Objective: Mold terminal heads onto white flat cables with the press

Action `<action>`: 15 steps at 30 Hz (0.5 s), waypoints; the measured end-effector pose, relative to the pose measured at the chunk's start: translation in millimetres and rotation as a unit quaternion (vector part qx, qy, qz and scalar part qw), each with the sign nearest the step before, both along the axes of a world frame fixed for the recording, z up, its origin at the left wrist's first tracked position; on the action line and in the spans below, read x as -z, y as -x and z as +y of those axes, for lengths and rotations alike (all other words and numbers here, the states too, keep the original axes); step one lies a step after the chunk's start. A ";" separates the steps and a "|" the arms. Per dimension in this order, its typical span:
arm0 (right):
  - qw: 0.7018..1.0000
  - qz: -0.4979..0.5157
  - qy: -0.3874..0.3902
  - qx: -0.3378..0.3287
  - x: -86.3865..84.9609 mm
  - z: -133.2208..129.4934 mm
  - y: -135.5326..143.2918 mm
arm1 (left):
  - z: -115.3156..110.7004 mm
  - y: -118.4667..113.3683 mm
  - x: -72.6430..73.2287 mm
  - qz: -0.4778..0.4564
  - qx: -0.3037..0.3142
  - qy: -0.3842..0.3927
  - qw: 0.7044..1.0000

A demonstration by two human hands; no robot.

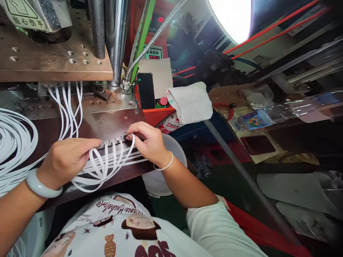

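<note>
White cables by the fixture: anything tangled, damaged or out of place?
Nothing stands out. The white cables loop loosely between the left hand and right hand, ends lined up at the metal fixture. No visible damage.

A warning label at top left reads "当心伤手". A red digital display shows "98". The shirt carries upside-down cursive lettering, not clearly readable.

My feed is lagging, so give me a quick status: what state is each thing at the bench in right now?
Left hand: closed on looped white cables.
Right hand: fingertips pinching cable ends at the metal fixture strip.
White cables: bent in loops, ends lined along the strip.
Metal fixture strip: flat on the plate.
Phone: screen dark, propped upright.
Lamp: on.
White cloth: folded.
</note>
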State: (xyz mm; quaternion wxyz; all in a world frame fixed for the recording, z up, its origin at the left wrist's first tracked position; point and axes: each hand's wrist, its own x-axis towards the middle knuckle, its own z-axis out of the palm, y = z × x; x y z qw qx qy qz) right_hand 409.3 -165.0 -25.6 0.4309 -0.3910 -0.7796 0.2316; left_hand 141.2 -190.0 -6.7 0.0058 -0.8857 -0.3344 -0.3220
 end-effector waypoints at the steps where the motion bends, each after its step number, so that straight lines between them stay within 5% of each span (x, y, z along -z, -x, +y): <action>1: 1.000 -0.004 0.006 -0.006 0.9 0.4 0.5 | -0.6 -1.6 -0.4 0.017 0.019 -0.030 0.999; 4: 0.999 -0.026 0.006 -0.018 2.1 1.7 -0.6 | -2.7 -5.6 -0.4 0.061 0.058 -0.093 0.992; 8: 0.998 -0.044 -0.024 -0.038 2.2 5.3 -1.7 | -4.8 0.3 1.0 0.060 0.063 -0.081 0.993; 12: 0.994 -0.071 -0.064 -0.050 2.9 8.6 -0.7 | -5.4 11.1 1.9 0.103 -0.024 -0.055 0.993; 15: 0.988 -0.100 -0.106 -0.050 6.2 7.3 0.5 | -3.5 12.1 5.7 0.043 -0.084 0.018 0.995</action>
